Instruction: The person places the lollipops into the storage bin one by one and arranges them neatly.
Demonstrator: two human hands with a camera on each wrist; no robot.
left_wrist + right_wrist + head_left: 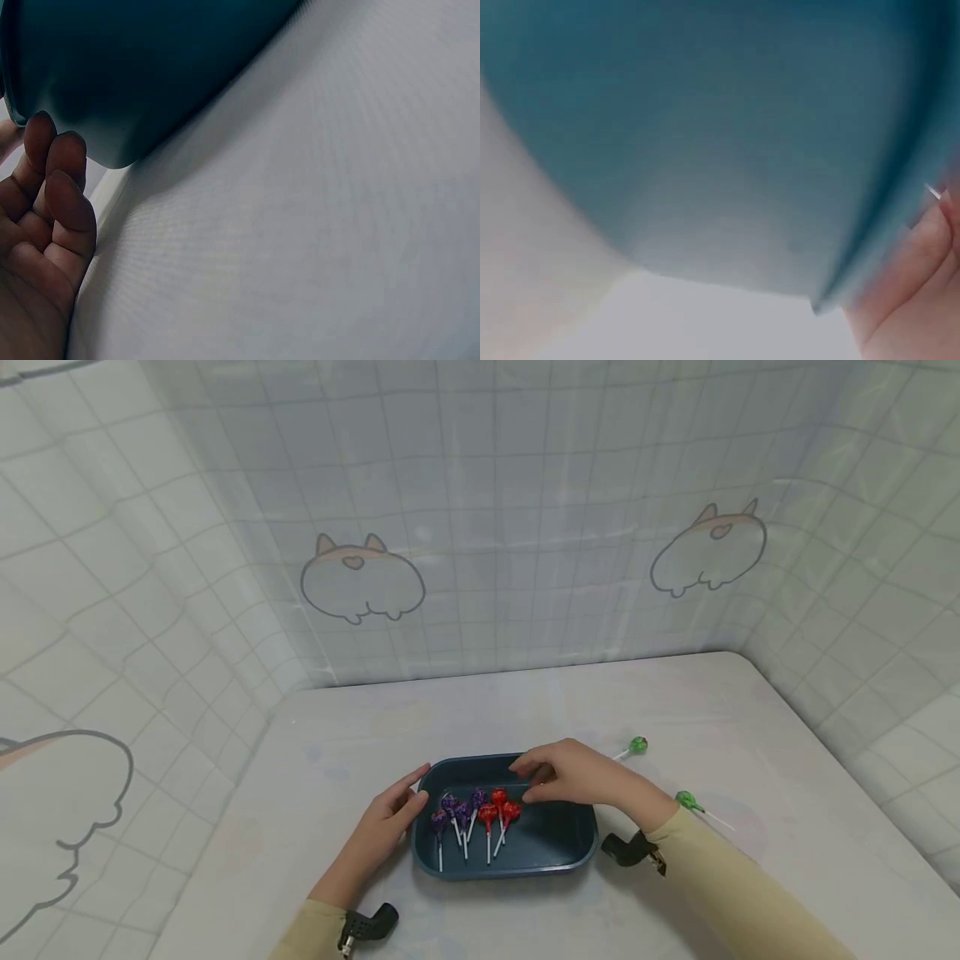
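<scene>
A dark blue tray (517, 870) holds several lollipops, purple ones (462, 814) at the left and red ones (488, 814) near the middle, their white sticks pointing toward the person. My left hand (382, 827) rests against the tray's left side, thumb at the rim and index finger toward the far left corner. In the left wrist view its loosely bent fingers (69, 199) lie by the outside wall. Above the tray's right half hovers my right hand (566, 774), thumb and fingers apart and no lollipop showing between them. The red lollipops lie just left of its thumb.
Two green lollipops lie on the white table (360, 727) right of the tray: one farther back (637, 745), partly behind the right hand, and another (686, 800) beside the right forearm. Wrist cameras (367, 925) sit on both arms. Tile-patterned sheeting (487, 527) surrounds the table's back and sides.
</scene>
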